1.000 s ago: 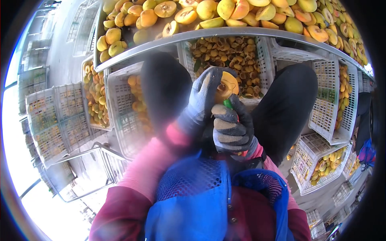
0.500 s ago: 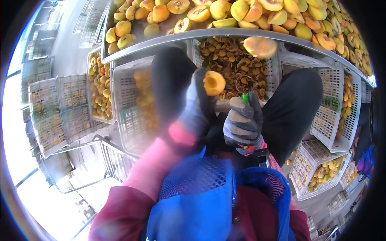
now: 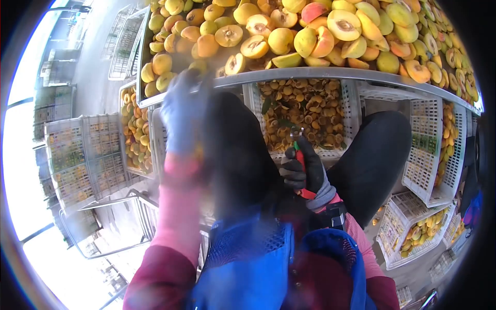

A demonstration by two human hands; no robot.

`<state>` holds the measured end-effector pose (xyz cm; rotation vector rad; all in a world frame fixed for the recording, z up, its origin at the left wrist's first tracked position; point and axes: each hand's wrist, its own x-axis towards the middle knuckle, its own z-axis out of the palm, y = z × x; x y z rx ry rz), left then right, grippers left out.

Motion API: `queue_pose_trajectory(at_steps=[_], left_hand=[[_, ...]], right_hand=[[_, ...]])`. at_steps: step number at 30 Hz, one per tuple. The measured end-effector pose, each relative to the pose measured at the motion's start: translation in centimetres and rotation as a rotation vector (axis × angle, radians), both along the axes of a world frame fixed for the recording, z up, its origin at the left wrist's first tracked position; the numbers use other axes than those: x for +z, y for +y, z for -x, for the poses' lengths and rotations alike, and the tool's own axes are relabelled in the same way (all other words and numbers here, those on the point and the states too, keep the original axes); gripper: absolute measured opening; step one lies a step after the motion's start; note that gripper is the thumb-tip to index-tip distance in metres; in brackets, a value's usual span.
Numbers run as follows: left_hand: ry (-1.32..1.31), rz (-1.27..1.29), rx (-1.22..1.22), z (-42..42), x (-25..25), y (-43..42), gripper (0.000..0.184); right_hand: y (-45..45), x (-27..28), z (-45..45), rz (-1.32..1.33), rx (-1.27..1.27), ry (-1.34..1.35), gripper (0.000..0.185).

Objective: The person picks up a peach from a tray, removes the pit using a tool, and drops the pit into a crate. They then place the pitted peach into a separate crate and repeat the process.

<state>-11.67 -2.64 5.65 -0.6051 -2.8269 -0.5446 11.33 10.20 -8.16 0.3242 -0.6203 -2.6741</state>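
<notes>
My right hand [image 3: 304, 173] grasped the red-handled tool [image 3: 300, 161], metal tip toward twelve o'clock, seemingly to keep it clear of my fingers, while my left hand [image 3: 185, 111], too blurred to tell its grip, was at ten, near the tray [image 3: 310, 74] of halved peaches [image 3: 344, 25] at twelve.

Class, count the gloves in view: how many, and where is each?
2. The left glove, blurred, is by the rim of the tray; the right glove grips a red tool between the legs. Others may be hidden.
</notes>
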Motion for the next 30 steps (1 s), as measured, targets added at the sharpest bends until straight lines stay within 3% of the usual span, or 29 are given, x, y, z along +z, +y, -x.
queue_pose_trajectory(at_steps=[3,6,7,10,11,12,14,16,17,18,19,22,25,28,30], left_hand=[[-0.188,0.359,-0.154,4.7,-2.4,4.3,0.047],[-0.252,0.275,-0.446,11.7,-8.6,4.1,0.046],[-0.376,0.346,-0.488,12.0,-7.7,4.5,0.042],[-0.352,0.19,-0.508,8.3,-3.8,4.5,0.036],[-0.338,-0.045,-0.293,6.4,-3.0,4.9,0.027],[-0.478,-0.291,-0.249,4.4,-2.0,5.0,0.027],[-0.284,-0.475,-0.308,1.5,-4.6,3.7,0.025],[-0.567,-0.737,-0.229,-3.3,-4.4,4.1,0.024],[-0.632,-0.727,-0.218,-4.9,-2.9,4.5,0.02],[-0.667,-0.801,-0.215,-5.8,-3.9,4.0,0.027],[-0.176,-0.479,-0.403,-6.2,-4.0,3.8,0.034],[-0.192,-0.519,-0.496,-8.0,-5.1,3.5,0.049],[-0.559,-0.737,-0.325,-9.7,-6.4,3.1,0.037],[-0.818,-0.967,-0.107,-11.4,-2.3,4.6,0.03],[-0.798,-0.993,-0.048,-12.2,-2.3,5.2,0.036]], right_hand=[[0.5,0.1,0.4,-0.104,0.029,-0.067,0.048],[1.3,0.1,0.4,-0.239,0.002,-0.141,0.046],[1.5,0.0,0.4,-0.289,-0.016,-0.172,0.045],[1.8,1.6,1.2,-0.524,-0.021,-0.266,0.045],[2.0,2.6,1.6,-0.647,-0.02,-0.304,0.044],[2.1,4.4,2.1,-0.83,-0.026,-0.355,0.044],[1.5,7.5,3.0,-1.047,-0.073,-0.36,0.043],[0.3,9.5,3.8,-1.111,-0.172,-0.259,0.043],[0.0,9.2,4.0,-1.103,-0.115,-0.155,0.042],[-0.1,9.2,4.2,-1.288,-0.097,-0.108,0.041],[-0.2,9.2,4.3,-1.473,-0.078,-0.057,0.039],[-0.9,9.0,3.7,-1.847,-0.119,-0.025,0.034],[-1.5,9.3,3.3,-1.957,-0.231,-0.086,0.029],[-1.4,10.5,2.3,-2.004,-0.207,-0.111,0.03],[-2.4,8.6,1.4,-2.012,-0.193,-0.122,0.031]])
